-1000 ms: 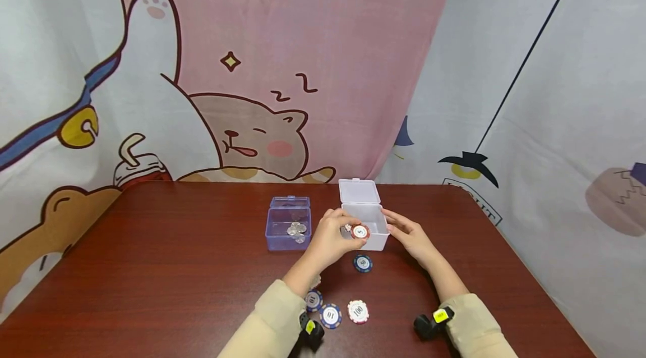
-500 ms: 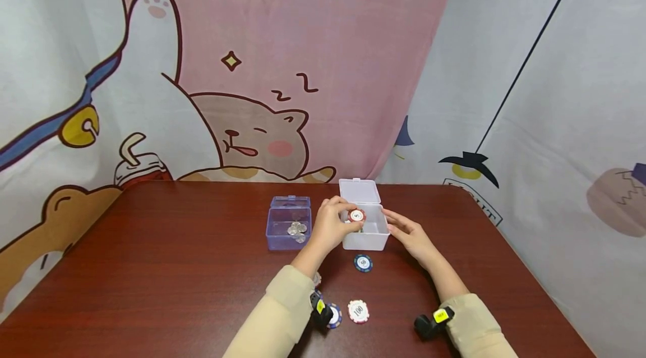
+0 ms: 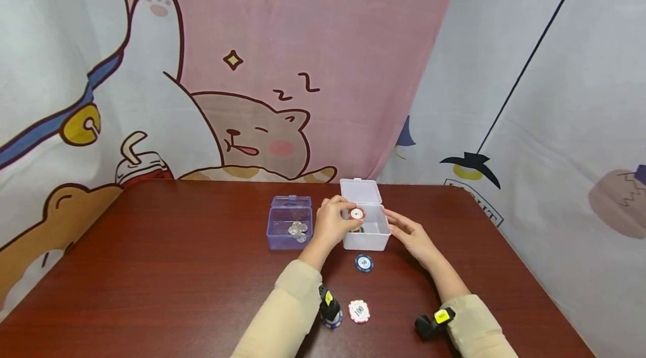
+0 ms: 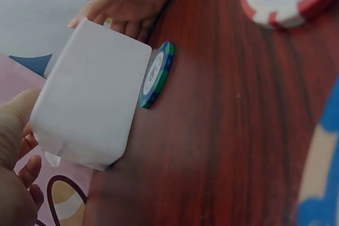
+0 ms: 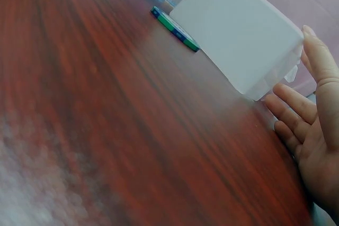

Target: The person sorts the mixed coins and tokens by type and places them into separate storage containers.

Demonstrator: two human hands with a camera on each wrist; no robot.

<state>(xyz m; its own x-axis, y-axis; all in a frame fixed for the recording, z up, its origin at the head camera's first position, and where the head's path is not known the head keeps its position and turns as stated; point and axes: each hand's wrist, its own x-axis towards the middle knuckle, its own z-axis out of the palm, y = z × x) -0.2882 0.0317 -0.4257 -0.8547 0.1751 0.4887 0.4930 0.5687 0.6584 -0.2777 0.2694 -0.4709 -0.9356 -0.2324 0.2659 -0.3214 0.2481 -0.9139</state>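
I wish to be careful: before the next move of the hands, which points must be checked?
1. The lid of the white box is open: ok.
2. The right hand is at the white box's side: ok.
3. The left hand holds the red chip: ok, between thumb and fingers.
4. The red chip touches the box floor: cannot tell.
5. Coins lie inside the blue box: ok.
6. The blue chip is inside the white box: not ok, it lies on the table.
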